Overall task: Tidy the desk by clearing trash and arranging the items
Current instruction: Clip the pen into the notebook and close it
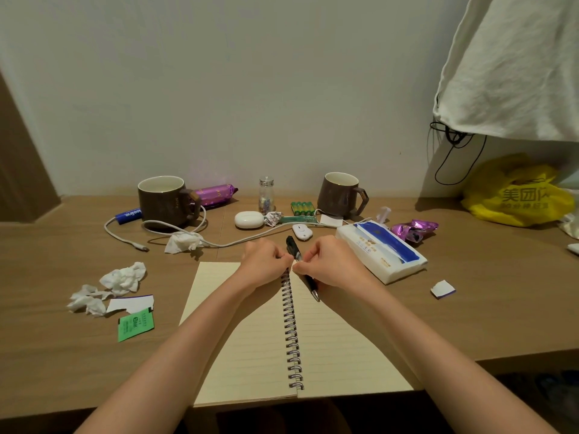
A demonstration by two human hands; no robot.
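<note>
Wooden desk (pixel 78 245) stands against a plain wall, with clutter spread L to R. At far L, crumpled tissues (pixel 122 278), a torn paper scrap (pixel 130 303) and a green sachet (pixel 135 325) are grouped. All are judged light and limp, so each can be pinched anywhere and bunched together. Behind them, a brown mug (pixel 164 197) is partly looped by a white cable (pixel 188 227). The mug is judged heavy and breakable and is best taken by the handle. The cable is limp and should be coiled before lifting.

At centre, the spiral notebook (pixel 250 339) lies open and flat, its near edge at the desk front. The left hand (pixel 266 261) is clenched at the top of the wire binding and appears to pinch it; exact contact is hidden. The black pen (pixel 296 250) lies across the top of the R page, and the right hand (pixel 326 264) is curled round its barrel. The pen is rigid, smooth and prone to roll, so a mid-barrel hold is advised. The notebook's pages are floppy, so it should be shut and gripped at the spine.

At R, a tissue pack (pixel 382 249) is soft and squashable and is to be held by its sides.
</note>
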